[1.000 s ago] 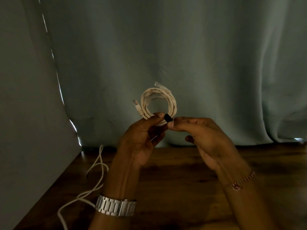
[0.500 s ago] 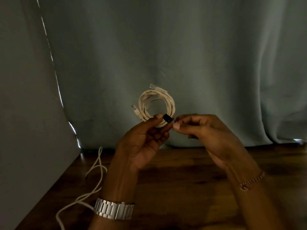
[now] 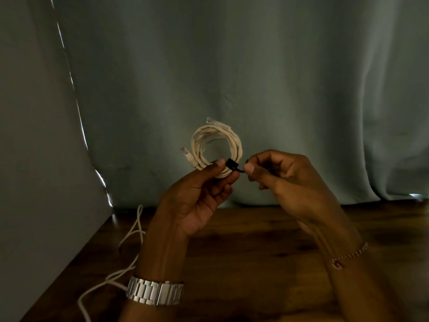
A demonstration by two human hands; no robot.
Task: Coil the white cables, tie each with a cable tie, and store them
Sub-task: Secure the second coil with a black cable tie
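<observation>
In the head view, the left hand [image 3: 197,198] is raised in front of the grey-green curtain [image 3: 255,66], its thumb and curled fingers gripping the lower edge of a coiled white cable [image 3: 217,149], which stands upright as a ring above the fingers. One clear plug [image 3: 189,158] sticks out at the coil's left side, and a second plug [image 3: 214,123] lies along its top. A black cable tie [image 3: 232,164] wraps the bundle just beside the left thumb tip, and its thin tail runs rightward to the right hand [image 3: 285,180], whose thumb and forefinger pinch the tail's end while the other fingers curl loosely behind. The two hands are close together but not touching. A metal watch [image 3: 155,293] sits on the left wrist, a beaded bracelet [image 3: 350,255] on the right. Below, on the dark wooden table [image 3: 255,263], a loose white cable [image 3: 126,252] trails along the left edge, uncoiled, partly hidden behind the left forearm
</observation>
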